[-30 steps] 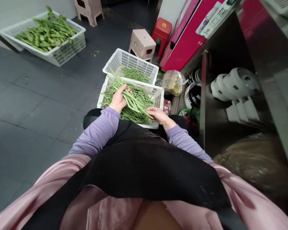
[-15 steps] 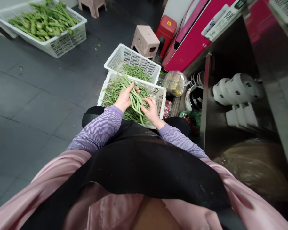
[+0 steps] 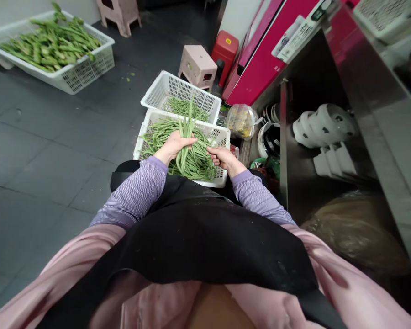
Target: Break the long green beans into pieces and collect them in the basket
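Observation:
My left hand [image 3: 174, 145] is wrapped round a bunch of long green beans [image 3: 184, 157], its thumb lying across them. The bunch stands nearly upright over the near white basket [image 3: 225, 137], in which many more beans [image 3: 159, 131] are heaped. To the right of the bunch, my right hand [image 3: 223, 157] is closed, thumb and fingertips pinched together by the basket's right side. Whatever sits in that pinch is too small to make out. Just behind stands a second white basket [image 3: 156, 93] with a smaller pile of green beans [image 3: 182, 106].
A large white basket [image 3: 89, 73] of thick green stalks [image 3: 55, 45] is at the far left. A pale stool [image 3: 197, 66] and a red stool [image 3: 225, 52] stand behind the baskets. At right are a bagged bundle [image 3: 242, 121] and a metal shelf [image 3: 283, 151] with white containers [image 3: 324, 125].
My left hand has turned the bean bunch from slanting to nearly upright. My right hand has come away from the bunch to the right, and its fingers have closed. The view has shifted slightly.

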Demonstrator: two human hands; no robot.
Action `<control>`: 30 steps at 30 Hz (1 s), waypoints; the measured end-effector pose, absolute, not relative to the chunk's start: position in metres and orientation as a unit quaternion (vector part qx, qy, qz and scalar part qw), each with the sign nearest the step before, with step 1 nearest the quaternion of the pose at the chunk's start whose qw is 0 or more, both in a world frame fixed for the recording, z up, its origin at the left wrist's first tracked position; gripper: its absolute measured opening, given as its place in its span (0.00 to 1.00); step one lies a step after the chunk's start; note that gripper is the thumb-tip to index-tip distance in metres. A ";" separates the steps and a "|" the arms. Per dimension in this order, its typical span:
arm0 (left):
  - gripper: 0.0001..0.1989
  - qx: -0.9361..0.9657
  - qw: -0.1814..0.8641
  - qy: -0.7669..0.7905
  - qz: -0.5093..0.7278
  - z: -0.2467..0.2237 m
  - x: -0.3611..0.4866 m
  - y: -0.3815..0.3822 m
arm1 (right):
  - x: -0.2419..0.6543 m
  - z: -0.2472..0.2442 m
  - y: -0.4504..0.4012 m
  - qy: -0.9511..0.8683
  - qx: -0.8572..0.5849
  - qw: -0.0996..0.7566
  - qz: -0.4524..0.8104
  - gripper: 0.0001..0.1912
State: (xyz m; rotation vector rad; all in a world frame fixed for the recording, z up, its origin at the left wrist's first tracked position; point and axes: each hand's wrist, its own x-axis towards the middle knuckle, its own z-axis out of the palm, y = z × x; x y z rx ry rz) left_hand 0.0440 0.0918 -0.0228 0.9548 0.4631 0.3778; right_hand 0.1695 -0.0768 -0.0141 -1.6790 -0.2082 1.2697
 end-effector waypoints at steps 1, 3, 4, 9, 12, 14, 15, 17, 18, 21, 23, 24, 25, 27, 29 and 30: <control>0.14 0.454 0.839 0.229 0.194 -0.022 0.044 0.092 | 0.168 -0.015 -0.079 -0.086 -0.689 0.495 0.523 0.18; 0.13 0.460 0.819 0.249 0.235 -0.021 0.044 0.094 | 0.167 -0.016 -0.084 -0.105 -0.683 0.509 0.514 0.18; 0.13 0.463 0.810 0.258 0.252 -0.020 0.044 0.094 | 0.166 -0.017 -0.087 -0.121 -0.680 0.517 0.505 0.19; 0.13 0.462 0.792 0.276 0.288 -0.020 0.045 0.097 | 0.158 -0.025 -0.094 -0.171 -0.727 0.519 0.415 0.21; 0.12 0.459 0.785 0.278 0.310 -0.021 0.045 0.096 | 0.154 -0.030 -0.092 -0.181 -0.773 0.496 0.352 0.20; 0.12 0.452 0.790 0.274 0.309 -0.022 0.045 0.097 | 0.154 -0.031 -0.091 -0.186 -0.799 0.470 0.325 0.16; 0.13 0.446 0.795 0.274 0.307 -0.022 0.045 0.098 | 0.155 -0.031 -0.092 -0.196 -0.807 0.462 0.312 0.15; 0.13 0.432 0.802 0.279 0.304 -0.022 0.045 0.102 | 0.157 -0.028 -0.098 -0.247 -0.794 0.456 0.317 0.15; 0.13 0.424 0.805 0.284 0.303 -0.022 0.045 0.104 | 0.159 -0.026 -0.103 -0.281 -0.771 0.460 0.340 0.15; 0.12 0.402 0.821 0.284 0.290 -0.022 0.044 0.111 | 0.170 -0.021 -0.118 -0.347 -0.678 0.502 0.411 0.18; 0.12 0.391 0.841 0.265 0.264 -0.021 0.042 0.113 | 0.181 -0.022 -0.124 -0.337 -0.682 0.521 0.385 0.16; 0.12 0.387 0.851 0.254 0.247 -0.020 0.041 0.113 | 0.187 -0.025 -0.124 -0.320 -0.713 0.515 0.352 0.14; 0.12 0.384 0.860 0.245 0.230 -0.020 0.041 0.112 | 0.191 -0.028 -0.123 -0.295 -0.753 0.497 0.314 0.13; 0.13 0.382 0.872 0.235 0.196 -0.021 0.041 0.107 | 0.194 -0.034 -0.115 -0.232 -0.810 0.469 0.264 0.15; 0.15 0.390 0.876 0.227 0.173 -0.023 0.043 0.101 | 0.185 -0.037 -0.105 -0.178 -0.788 0.491 0.326 0.15; 0.15 0.396 0.875 0.223 0.167 -0.025 0.044 0.098 | 0.178 -0.037 -0.099 -0.162 -0.745 0.511 0.397 0.16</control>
